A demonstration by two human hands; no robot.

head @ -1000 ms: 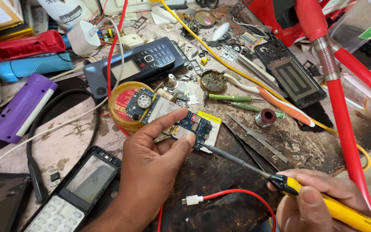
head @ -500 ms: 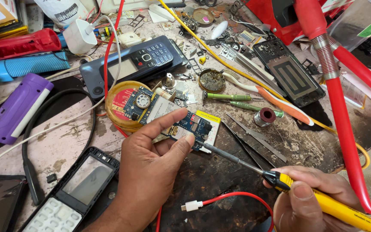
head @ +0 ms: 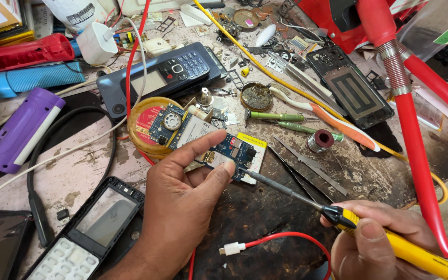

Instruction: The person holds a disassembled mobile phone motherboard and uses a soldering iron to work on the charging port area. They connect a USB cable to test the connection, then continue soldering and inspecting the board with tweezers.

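Observation:
My left hand [head: 182, 202] pinches a blue phone circuit board [head: 211, 140] between thumb and forefinger, holding it flat on the worn bench. My right hand [head: 385, 243] grips a yellow-handled soldering iron [head: 390, 243] at the lower right. Its dark metal tip [head: 247, 172] touches the near edge of the board, right beside my left fingertip. The far end of the board rests over a round orange tin [head: 143, 127].
An opened phone shell with keypad [head: 86, 233] lies at the lower left, a dark keypad phone [head: 156, 75] behind the board. Tweezers [head: 309, 163], a solder spool [head: 321, 140], green screwdrivers [head: 281, 118], a red cable plug [head: 232, 249] and a red lamp arm [head: 416, 145] crowd the right.
My right hand has shifted slightly, bringing the iron's tip closer against the board's edge. My left hand keeps the board in place.

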